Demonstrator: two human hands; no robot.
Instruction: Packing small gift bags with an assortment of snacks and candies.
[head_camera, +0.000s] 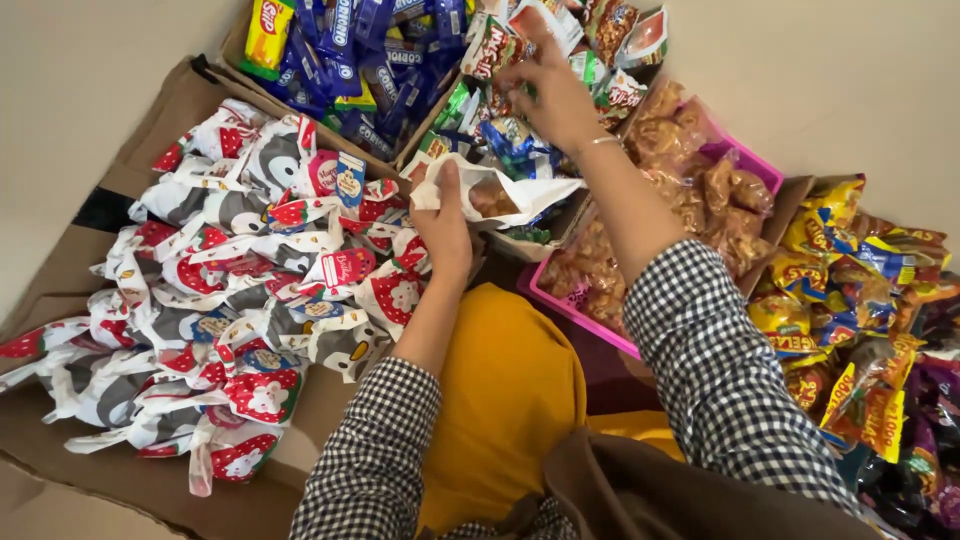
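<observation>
Left hand (445, 225) closed around the neck of a white printed goodie bag (495, 195), thumb and fingers pinching the open mouth, something brown visible inside. Bag held just above the floor, between the heap of filled bags and the box of mixed snacks. Right hand (550, 95) reaching forward into that box of mixed snack packets (500, 60), fingers curled down on a small packet; whether actually gripped or merely touched, cannot tell.

Bag probably thin plastic film: light, limp, crinkly, a little slippery, no shape of its own. Best taken at the gathered rim, as now, so the mouth stays open and the contents hang below. Snack packets likely air-puffed and crushable; a gentle pinch at a sealed edge seems safer than a squeeze on the middle.

To the left, a large heap of filled bags (230, 280), red, white and grey with cartoon prints, lying on flattened cardboard (60, 440). Farther back, a cardboard box of blue wrapped biscuits (375, 60). To the right, a pink tray (760, 165) of clear packs holding brown fried snacks, then a pile of yellow and orange packets (850, 290). All set on a pale, plain floor (80, 80). Checked sleeves and a yellow garment in the foreground.
</observation>
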